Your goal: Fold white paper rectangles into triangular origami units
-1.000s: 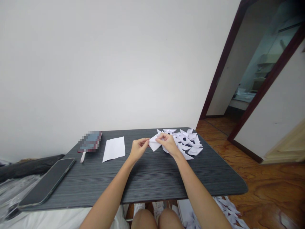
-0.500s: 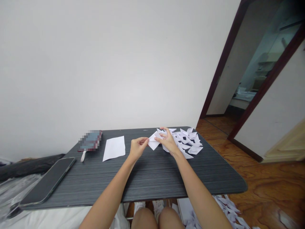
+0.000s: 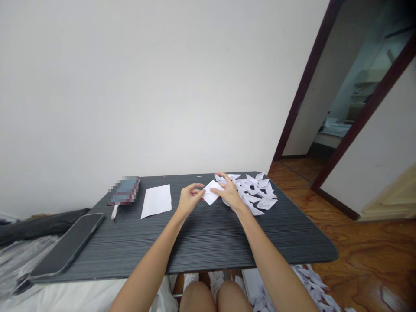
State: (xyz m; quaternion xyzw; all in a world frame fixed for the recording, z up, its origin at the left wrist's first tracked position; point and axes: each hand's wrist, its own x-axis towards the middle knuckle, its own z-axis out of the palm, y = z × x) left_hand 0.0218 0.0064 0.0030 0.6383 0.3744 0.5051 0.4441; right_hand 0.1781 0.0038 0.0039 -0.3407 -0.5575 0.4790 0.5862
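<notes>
Both my hands meet over the far middle of a dark striped table (image 3: 208,242). My left hand (image 3: 187,200) pinches the left edge of a small folded white paper piece (image 3: 210,194). My right hand (image 3: 229,193) grips the same piece from the right, fingers curled over its top. Just right of my right hand lies a pile of several folded white paper pieces (image 3: 256,193). A flat white sheet (image 3: 156,201) lies to the left of my left hand.
A phone (image 3: 68,245) lies face up near the table's left corner. A small dark booklet (image 3: 124,190) and a white-handled tool (image 3: 113,212) sit at the back left. More folded papers (image 3: 308,288) lie on the wooden floor under the table's right side. An open doorway stands to the right.
The paper piece has been turned and lowered a little between my hands. My right fingers have shifted over its top edge. The hands stay in the same spot.
</notes>
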